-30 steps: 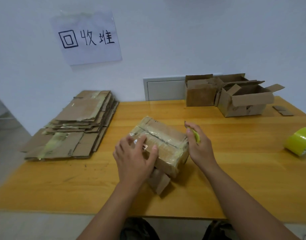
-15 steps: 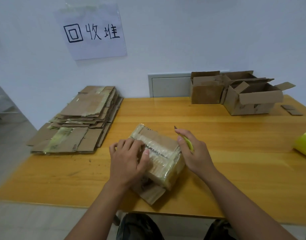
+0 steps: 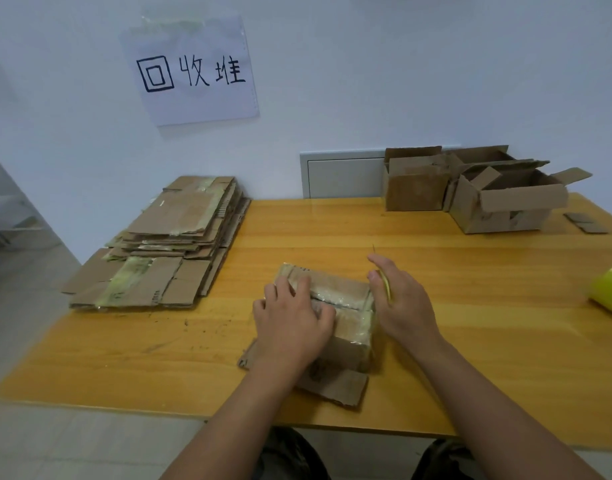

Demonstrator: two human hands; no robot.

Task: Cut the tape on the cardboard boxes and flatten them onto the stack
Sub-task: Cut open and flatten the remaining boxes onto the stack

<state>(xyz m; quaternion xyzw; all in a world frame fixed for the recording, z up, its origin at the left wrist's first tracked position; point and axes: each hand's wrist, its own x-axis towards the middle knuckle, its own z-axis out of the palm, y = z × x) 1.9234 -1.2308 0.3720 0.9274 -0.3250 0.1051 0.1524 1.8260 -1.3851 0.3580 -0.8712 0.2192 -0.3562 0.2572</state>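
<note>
While pressed flat on the taped box [image 3: 346, 306] at lower centre of the frame, left hand [image 3: 290, 327] lay spread, fingers extended over the top seam, gripping nothing. Right hand [image 3: 401, 306] stood just right of the box, touching its right end, fingers loosely curled around a thin yellow cutter [image 3: 386, 289], tip pointing up and away. Box sat on the table [image 3: 471, 341] near the front edge, top seam glossy with tape, a loose flap [image 3: 335, 386] splayed out beneath it toward the bottom of the frame. Stack [image 3: 166, 251] of flattened cardboard lay at left of the frame, well apart from the box, partly overhanging the table's left edge. Open boxes [image 3: 471, 192] stood at upper right against the wall, flaps up. Yellow-green tape roll [image 3: 609, 289] showed at the right edge, partly cut off. Paper sign [image 3: 190, 69] with handwritten characters hung on the wall at upper left. Small cardboard scraps [image 3: 585, 223] lay just right of the open boxes.
</note>
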